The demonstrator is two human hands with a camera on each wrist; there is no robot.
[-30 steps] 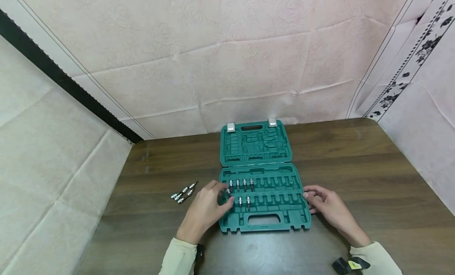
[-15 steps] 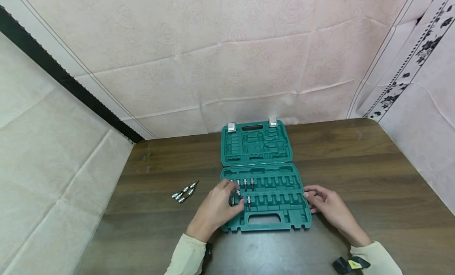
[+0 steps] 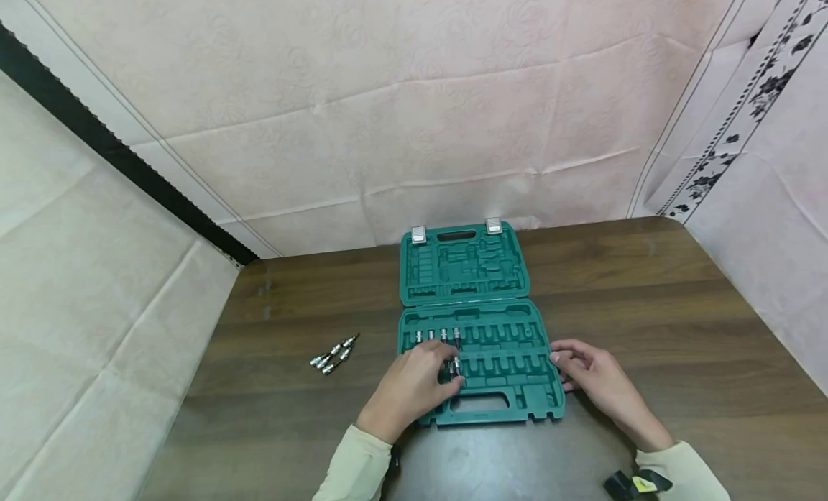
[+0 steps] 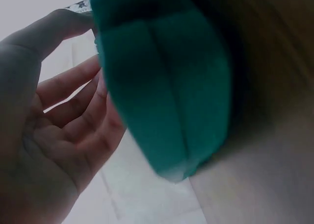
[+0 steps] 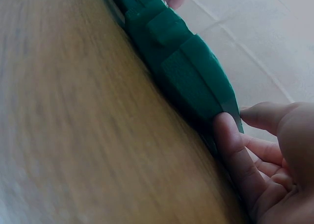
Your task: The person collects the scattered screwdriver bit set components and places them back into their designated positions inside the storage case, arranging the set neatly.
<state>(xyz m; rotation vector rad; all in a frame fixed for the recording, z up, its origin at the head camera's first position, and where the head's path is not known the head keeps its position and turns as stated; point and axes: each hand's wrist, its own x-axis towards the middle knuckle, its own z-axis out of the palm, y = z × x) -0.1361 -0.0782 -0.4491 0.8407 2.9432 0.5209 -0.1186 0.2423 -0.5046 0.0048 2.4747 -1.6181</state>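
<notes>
A green tool case (image 3: pixel 540 407) lies unfolded on the wooden table, its lid toward the wall. Small metal bit sockets (image 3: pixel 443 336) stand in the upper row of slots at its left. My left hand (image 3: pixel 414 382) reaches over the lower row, thumb and fingertips pinching a bit socket (image 3: pixel 456 366); the palm covers the slots below it. In the left wrist view, the case's edge hides the fingertips. My right hand (image 3: pixel 591 371) holds the case's right edge, with a finger and thumb against its side (image 5: pixel 196 77) in the right wrist view.
Several loose bit sockets (image 3: pixel 334 355) lie in a small pile on the table (image 3: pixel 284 415), left of the case. Pale patterned cloth (image 3: pixel 401 127) hangs behind the table's far edge and along both sides.
My left hand has moved right along the lower row of slots, with the pinched bit socket. The right hand stays at the case's edge.
</notes>
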